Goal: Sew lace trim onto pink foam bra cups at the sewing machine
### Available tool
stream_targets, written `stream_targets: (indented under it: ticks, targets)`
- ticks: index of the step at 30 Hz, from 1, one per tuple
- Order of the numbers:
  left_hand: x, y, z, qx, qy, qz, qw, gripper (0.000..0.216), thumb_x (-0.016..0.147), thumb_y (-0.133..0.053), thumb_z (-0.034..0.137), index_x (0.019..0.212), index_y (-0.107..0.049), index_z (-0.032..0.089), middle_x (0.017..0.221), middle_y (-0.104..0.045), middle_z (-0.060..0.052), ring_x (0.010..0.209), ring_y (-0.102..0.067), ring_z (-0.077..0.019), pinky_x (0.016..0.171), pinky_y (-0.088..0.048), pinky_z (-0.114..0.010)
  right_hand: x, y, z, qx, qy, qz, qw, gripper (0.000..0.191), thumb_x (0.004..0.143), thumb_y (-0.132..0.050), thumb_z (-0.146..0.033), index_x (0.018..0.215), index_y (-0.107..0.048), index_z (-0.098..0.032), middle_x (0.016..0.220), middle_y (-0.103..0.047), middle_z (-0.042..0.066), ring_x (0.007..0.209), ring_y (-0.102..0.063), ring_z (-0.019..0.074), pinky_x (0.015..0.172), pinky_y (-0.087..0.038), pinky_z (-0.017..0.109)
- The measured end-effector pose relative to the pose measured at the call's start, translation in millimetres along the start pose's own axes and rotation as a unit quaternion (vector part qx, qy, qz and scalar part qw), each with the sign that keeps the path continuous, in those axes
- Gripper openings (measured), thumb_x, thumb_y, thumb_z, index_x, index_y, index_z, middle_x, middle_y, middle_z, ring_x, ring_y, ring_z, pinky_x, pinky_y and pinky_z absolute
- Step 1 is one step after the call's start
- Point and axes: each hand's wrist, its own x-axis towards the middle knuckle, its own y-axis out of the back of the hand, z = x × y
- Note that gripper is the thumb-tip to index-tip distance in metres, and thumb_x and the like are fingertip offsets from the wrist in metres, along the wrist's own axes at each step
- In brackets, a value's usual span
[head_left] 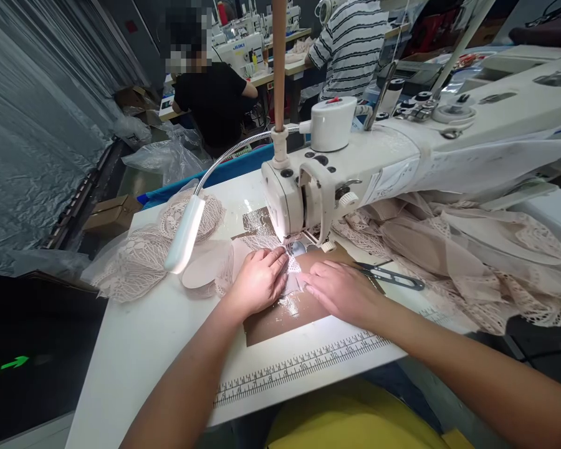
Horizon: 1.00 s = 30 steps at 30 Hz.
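Observation:
A piece of pale pink lace fabric (290,284) lies under the sewing machine head (285,206), on a brown plate (273,327). My left hand (262,277) rests on the lace just left of the presser foot, fingers bent and pressed together on the cloth. To the right, my right hand (341,290) pinches the fabric's near edge between thumb and fingers. Its fingertips point left, close to the other hand. The needle area is partly hidden behind my left fingers. Beside my right hand lie black thread snips (397,277).
Lace cup pieces (135,262) lie at left, beneath a lit gooseneck lamp (186,234). More lace garments (449,243) are heaped at right. A ruler strip (299,368) runs along the table's front edge. Two people sit at machines beyond.

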Motion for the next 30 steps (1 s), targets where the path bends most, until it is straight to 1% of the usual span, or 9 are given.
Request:
stream_targets:
  ticks: [3, 7, 14, 18, 21, 24, 26, 28, 30]
  targets:
    - [-1, -1, 1, 0.018, -0.013, 0.010, 1.000, 0.037, 0.093, -0.035, 0.021, 0.124, -0.055, 0.013, 0.134, -0.053, -0.011, 0.098, -0.051, -0.0252, 0.088, -0.041, -0.042, 4, 0, 0, -0.005, 0.002, -0.003, 1.000, 0.026, 0.094, -0.038, -0.023, 0.100, -0.064, -0.020, 0.077, -0.055, 0.003, 0.073, -0.049, 0.0180, 0.064, -0.030, 0.030]
    - [-4, -1, 4, 0.020, -0.028, 0.000, 0.999, 0.038, 0.090, -0.037, 0.013, 0.123, -0.057, 0.014, 0.131, -0.056, -0.008, 0.097, -0.051, -0.0240, 0.088, -0.041, -0.040, 5, -1, 0, -0.007, -0.004, -0.005, 1.000, 0.029, 0.095, -0.037, -0.024, 0.103, -0.064, -0.019, 0.078, -0.057, 0.004, 0.075, -0.051, 0.0190, 0.065, -0.032, 0.030]
    - [-4, -5, 2, 0.000, -0.012, 0.011, 1.000, 0.038, 0.090, -0.037, 0.013, 0.123, -0.058, 0.016, 0.130, -0.058, -0.007, 0.100, -0.051, -0.0244, 0.089, -0.043, -0.041, 12, 0, 4, 0.009, 0.004, -0.006, 1.000, 0.027, 0.093, -0.041, -0.024, 0.103, -0.065, -0.020, 0.079, -0.058, 0.005, 0.077, -0.053, 0.0192, 0.067, -0.035, 0.030]
    - [-4, -9, -3, 0.002, 0.004, 0.029, 1.000, 0.039, 0.088, -0.040, 0.012, 0.123, -0.057, 0.014, 0.132, -0.056, -0.008, 0.104, -0.050, -0.0259, 0.092, -0.042, -0.043, 18, -1, 8, 0.004, 0.005, 0.004, 1.000, 0.025, 0.092, -0.041, -0.022, 0.096, -0.065, -0.019, 0.082, -0.060, 0.005, 0.075, -0.053, 0.0179, 0.065, -0.035, 0.029]
    - [-4, -14, -8, -0.008, 0.014, 0.043, 0.999, 0.040, 0.087, -0.042, 0.012, 0.124, -0.057, 0.014, 0.134, -0.055, -0.008, 0.106, -0.049, -0.0263, 0.094, -0.041, -0.043, 21, -6, 8, -0.008, 0.001, 0.016, 1.000, 0.025, 0.090, -0.041, -0.019, 0.100, -0.065, -0.019, 0.083, -0.061, 0.005, 0.074, -0.054, 0.0176, 0.064, -0.035, 0.029]
    - [-6, -18, -14, -0.025, 0.027, 0.059, 0.998, 0.041, 0.087, -0.042, 0.013, 0.126, -0.055, 0.016, 0.134, -0.054, -0.009, 0.109, -0.048, -0.0266, 0.095, -0.041, -0.044, 22, -11, 8, -0.013, -0.005, 0.030, 0.999, 0.030, 0.090, -0.040, -0.017, 0.108, -0.064, -0.019, 0.084, -0.063, 0.005, 0.075, -0.056, 0.0185, 0.065, -0.038, 0.030]
    - [-7, -18, -16, -0.038, 0.037, 0.066, 0.996, 0.040, 0.089, -0.041, 0.016, 0.126, -0.055, 0.016, 0.133, -0.054, -0.010, 0.111, -0.048, -0.0268, 0.096, -0.041, -0.045, 20, -11, 8, 0.003, -0.006, 0.033, 0.999, 0.031, 0.091, -0.040, -0.018, 0.111, -0.063, -0.020, 0.085, -0.064, 0.005, 0.076, -0.058, 0.0187, 0.066, -0.040, 0.030]
    - [-8, -16, -17, -0.050, 0.046, 0.068, 0.995, 0.038, 0.091, -0.040, 0.022, 0.126, -0.054, 0.016, 0.132, -0.054, -0.012, 0.114, -0.048, -0.0271, 0.098, -0.039, -0.045, 15, -7, 10, 0.038, -0.004, 0.040, 0.998, 0.033, 0.091, -0.041, -0.020, 0.118, -0.060, -0.019, 0.093, -0.066, 0.006, 0.082, -0.060, 0.0193, 0.070, -0.044, 0.031]
    - [-10, -12, -17, -0.059, 0.057, 0.065, 0.995, 0.039, 0.092, -0.041, 0.029, 0.126, -0.054, 0.016, 0.132, -0.054, -0.013, 0.117, -0.047, -0.0278, 0.099, -0.038, -0.046, 6, 0, 15, 0.068, -0.017, 0.047, 0.996, 0.035, 0.092, -0.041, -0.024, 0.122, -0.057, -0.019, 0.105, -0.066, 0.007, 0.089, -0.061, 0.0202, 0.074, -0.047, 0.032]
